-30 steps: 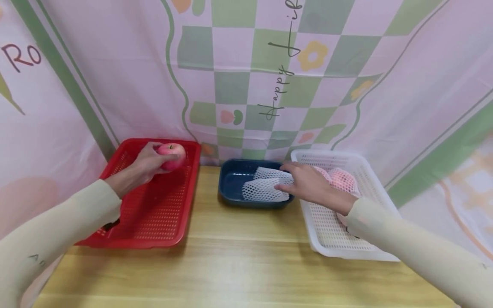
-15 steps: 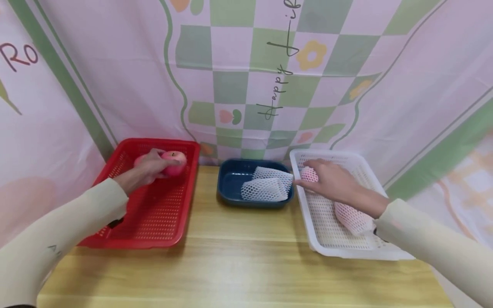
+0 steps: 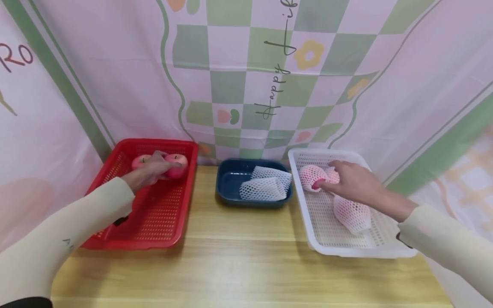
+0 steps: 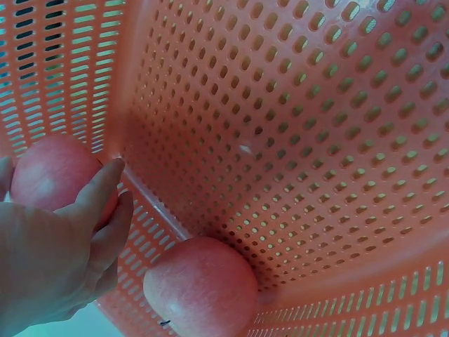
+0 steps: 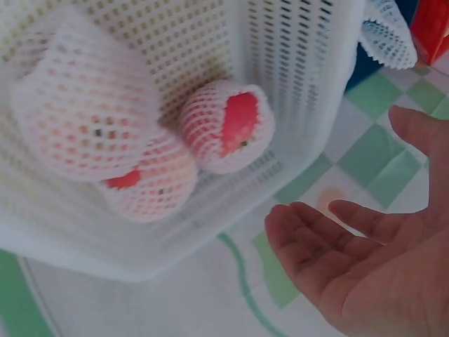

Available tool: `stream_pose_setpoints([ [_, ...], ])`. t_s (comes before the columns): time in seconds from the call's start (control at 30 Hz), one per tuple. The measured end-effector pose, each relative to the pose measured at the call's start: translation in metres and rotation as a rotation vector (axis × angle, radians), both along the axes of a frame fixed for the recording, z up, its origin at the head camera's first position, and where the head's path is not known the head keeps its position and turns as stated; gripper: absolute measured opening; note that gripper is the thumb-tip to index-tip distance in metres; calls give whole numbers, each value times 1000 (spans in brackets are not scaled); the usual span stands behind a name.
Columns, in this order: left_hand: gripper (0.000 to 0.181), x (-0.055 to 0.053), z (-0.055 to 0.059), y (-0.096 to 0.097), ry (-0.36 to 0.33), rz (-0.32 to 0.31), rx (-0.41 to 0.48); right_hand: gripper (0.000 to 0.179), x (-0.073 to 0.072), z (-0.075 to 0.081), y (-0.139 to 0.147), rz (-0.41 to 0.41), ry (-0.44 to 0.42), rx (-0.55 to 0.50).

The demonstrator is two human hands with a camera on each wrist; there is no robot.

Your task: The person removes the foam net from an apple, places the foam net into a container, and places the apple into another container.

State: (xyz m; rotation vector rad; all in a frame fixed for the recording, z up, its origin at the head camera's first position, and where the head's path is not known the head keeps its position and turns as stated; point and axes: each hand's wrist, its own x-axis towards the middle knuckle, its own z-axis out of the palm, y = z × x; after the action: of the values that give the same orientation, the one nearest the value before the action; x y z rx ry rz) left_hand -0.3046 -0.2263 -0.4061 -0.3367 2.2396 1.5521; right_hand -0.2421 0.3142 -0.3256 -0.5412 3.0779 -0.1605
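Observation:
In the red basket, my left hand grips a bare red apple near the back right corner. Beside it lies a second bare apple, partly behind the hand in the head view. My right hand is over the white basket, fingers spread and relaxed, holding nothing. Under and around it are three apples in white foam nets: one at the back left, one nearer the front, and one partly covered by the hand in the head view.
Between the baskets stands a dark blue tray with removed foam nets lying in its right half. All three containers rest on a wooden table. A patterned curtain hangs right behind them.
My left hand has lowered the apple into the red basket, uncovering the second apple. My right hand has moved right, from the foam nets in the blue tray to above the white basket.

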Motion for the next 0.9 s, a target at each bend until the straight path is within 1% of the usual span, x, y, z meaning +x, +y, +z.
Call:
stream_pose_setpoints([
  [0.13,90,-1,-3,1,0,-6,-2,89,3,-3,18,-62,-68,43],
  [0.27,89,-2,-7,1,2,-8,-3,90,7,-7,39,-106,-118,54],
  [0.4,86,-4,-9,1,6,-7,-7,90,12,-12,56,-125,-138,62],
  [0.6,78,-5,-7,3,2,-4,-14,92,22,-22,73,-139,-156,81],
  [0.7,79,-6,-7,3,-3,-9,-17,93,26,-28,78,-135,-162,77],
  [0.8,80,-7,-8,5,4,-14,-9,95,30,-33,83,-149,-182,62],
  [0.9,85,-8,-9,6,13,-19,-12,95,33,-38,86,-171,-205,40],
])
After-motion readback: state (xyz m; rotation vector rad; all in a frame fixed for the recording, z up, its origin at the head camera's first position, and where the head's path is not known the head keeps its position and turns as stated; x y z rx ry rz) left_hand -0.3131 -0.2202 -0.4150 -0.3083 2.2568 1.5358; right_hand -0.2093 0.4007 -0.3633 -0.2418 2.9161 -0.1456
